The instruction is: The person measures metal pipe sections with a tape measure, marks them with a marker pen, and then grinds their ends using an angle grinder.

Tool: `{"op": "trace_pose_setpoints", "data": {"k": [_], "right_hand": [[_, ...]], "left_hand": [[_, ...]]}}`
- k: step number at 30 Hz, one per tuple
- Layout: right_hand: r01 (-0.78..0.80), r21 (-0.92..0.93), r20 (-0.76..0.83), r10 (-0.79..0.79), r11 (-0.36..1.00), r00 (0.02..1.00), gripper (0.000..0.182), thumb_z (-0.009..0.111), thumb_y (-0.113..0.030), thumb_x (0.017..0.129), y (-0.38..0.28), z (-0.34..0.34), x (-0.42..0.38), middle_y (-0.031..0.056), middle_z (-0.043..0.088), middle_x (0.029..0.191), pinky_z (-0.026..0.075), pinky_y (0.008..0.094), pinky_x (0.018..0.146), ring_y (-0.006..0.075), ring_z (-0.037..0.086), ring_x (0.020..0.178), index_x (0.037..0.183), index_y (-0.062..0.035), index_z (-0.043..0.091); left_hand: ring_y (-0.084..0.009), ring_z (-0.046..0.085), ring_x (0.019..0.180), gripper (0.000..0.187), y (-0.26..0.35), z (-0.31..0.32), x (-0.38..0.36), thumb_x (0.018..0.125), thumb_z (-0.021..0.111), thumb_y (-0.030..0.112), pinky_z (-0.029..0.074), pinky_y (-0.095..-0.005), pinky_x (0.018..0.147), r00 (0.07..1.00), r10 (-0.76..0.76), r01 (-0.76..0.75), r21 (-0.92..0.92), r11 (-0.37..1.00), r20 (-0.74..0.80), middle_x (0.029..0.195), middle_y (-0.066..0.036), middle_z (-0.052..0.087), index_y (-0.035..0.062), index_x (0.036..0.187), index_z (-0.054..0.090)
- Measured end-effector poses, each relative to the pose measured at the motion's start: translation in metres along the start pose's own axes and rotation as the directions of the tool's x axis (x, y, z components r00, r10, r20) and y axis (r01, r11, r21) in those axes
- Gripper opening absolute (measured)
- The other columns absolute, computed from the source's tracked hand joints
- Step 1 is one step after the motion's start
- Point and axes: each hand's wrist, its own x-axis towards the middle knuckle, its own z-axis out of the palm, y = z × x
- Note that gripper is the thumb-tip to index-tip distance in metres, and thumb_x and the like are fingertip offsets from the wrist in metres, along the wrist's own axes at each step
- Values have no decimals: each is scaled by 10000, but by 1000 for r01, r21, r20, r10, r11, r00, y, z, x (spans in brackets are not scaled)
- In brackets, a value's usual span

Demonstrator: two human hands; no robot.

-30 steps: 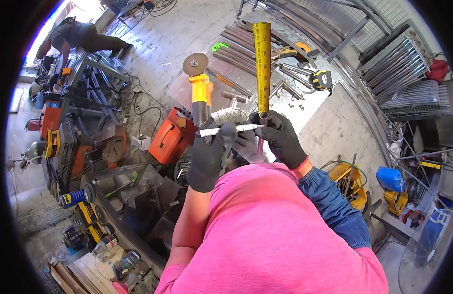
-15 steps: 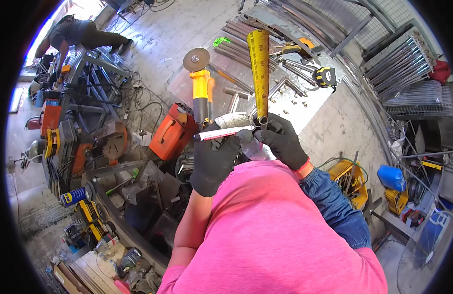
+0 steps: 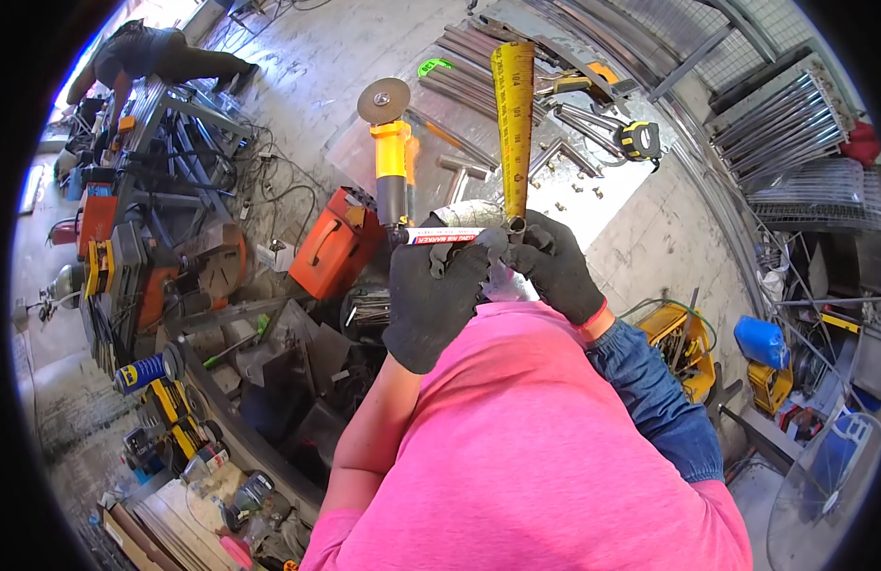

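Observation:
My left hand (image 3: 438, 295), in a dark glove, is closed around a white marker (image 3: 450, 236) with red lettering, held sideways. Its fingertips meet those of my right hand (image 3: 559, 268), also gloved. That right hand grips a metal tube (image 3: 517, 226), whose round open end shows at the fingers. From the same spot a yellow tape measure blade (image 3: 514, 124) stretches away from me, and my right fingers are at its near end. How the blade and tube are held together is hidden by the gloves. Just beyond my left hand stands a yellow angle grinder (image 3: 393, 157) with a cutting disc.
Metal tubes (image 3: 469, 84), small fittings (image 3: 578, 187) and a yellow-black tape measure case (image 3: 640, 143) lie on a metal sheet (image 3: 607, 205). An orange toolbox (image 3: 337, 245) is at left. Another person (image 3: 155, 59) bends over at far left. Cables (image 3: 288, 195) cross the floor.
My left hand has shifted slightly right and the marker has levelled, its printed side turned more into view. The tape blade leans a little further right. My right hand keeps its hold.

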Motion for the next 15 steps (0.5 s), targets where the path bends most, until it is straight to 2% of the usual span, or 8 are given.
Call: {"op": "trace_pose_setpoints", "data": {"k": [2, 4, 8, 11, 13, 15], "right_hand": [[14, 1, -11, -14, 1000, 1000, 379, 741, -87, 990, 2, 0, 1, 17, 741, 1059, 538, 246, 841, 90, 664, 957, 1347, 26, 680], [9, -1, -18, -9, 1000, 1000, 370, 742, -84, 988, 2, 1, 1, 10, 736, 1053, 536, 243, 837, 86, 660, 954, 1338, 21, 686], [0, -3, -33, 0, 1000, 999, 351, 737, -80, 985, 2, 1, 1, -4, 724, 1036, 531, 239, 823, 75, 643, 931, 1320, 12, 694], [1, -5, -42, -2, 1000, 999, 349, 731, -89, 982, 0, 3, 1, -8, 719, 1024, 525, 238, 809, 71, 632, 910, 1313, 17, 695], [9, -17, -33, -10, 1000, 999, 352, 730, -94, 981, -2, 4, 0, -7, 719, 1019, 523, 238, 805, 70, 631, 906, 1312, 19, 694], [17, -27, -25, -18, 999, 1000, 356, 728, -100, 979, -5, 4, 0, -7, 719, 1015, 521, 238, 801, 70, 629, 903, 1311, 22, 693]], "left_hand": [[-123, 683, 812, 213, -3, -1, -1, 990, 707, 46, 548, -310, 713, 1000, 8, -9, -47, 999, -10, 928, -43, 762, -6, 1192, 751], [-129, 683, 805, 229, -4, -5, -2, 977, 698, 31, 550, -311, 716, 999, -40, 38, 119, 992, 12, 937, -49, 762, -7, 1199, 743], [-140, 687, 806, 244, 0, -1, -2, 967, 693, 29, 560, -311, 748, 1000, -30, 30, 40, 999, -3, 952, -62, 762, -5, 1205, 736], [-149, 705, 836, 251, -5, -2, -2, 966, 696, 40, 571, -310, 790, 995, -100, 100, 36, 994, 11, 986, -85, 770, -7, 1210, 733], [-150, 721, 874, 243, -6, -2, -1, 974, 703, 56, 579, -309, 817, 999, -17, 18, -3, 1000, 29, 1009, -91, 780, -10, 1206, 736], [-151, 726, 879, 238, -2, -1, 0, 974, 707, 56, 580, -309, 821, 1000, -14, 14, 4, 1000, 23, 1009, -93, 783, -14, 1200, 738]]}}
